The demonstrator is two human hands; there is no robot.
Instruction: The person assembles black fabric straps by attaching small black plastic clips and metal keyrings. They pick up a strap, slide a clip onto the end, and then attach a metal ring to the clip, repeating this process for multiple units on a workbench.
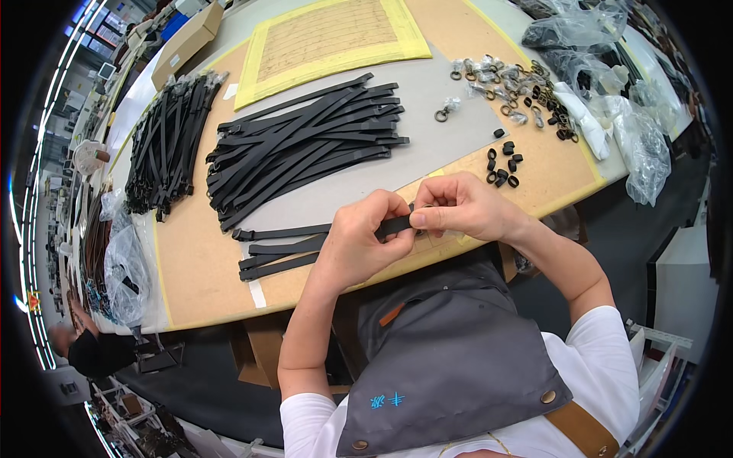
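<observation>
In the head view, the left hand (365, 235) pinches the strap (393, 227) over the table's (200, 299) near edge, while the right hand (467, 210) pinches it just beside, toward 3 o'clock, presumably to steady a short section. From the hands, the strap pile (305, 139) lies at 10 o'clock, rings (510, 84) at 1 and black loops (508, 148) at 2, apparently sorted for easy reach.

Straps (305, 145), 11 o'clock: black, matt, smooth, leather-like. Rings (441, 120), 1 o'clock: dull bronze-toned metal. Bag (649, 164), 2–3 o'clock: clear plastic, glossy, crinkled. Bench (183, 286), 8 o'clock: smooth tan board. Apron (458, 359), 5 o'clock: grey matt cloth.
</observation>
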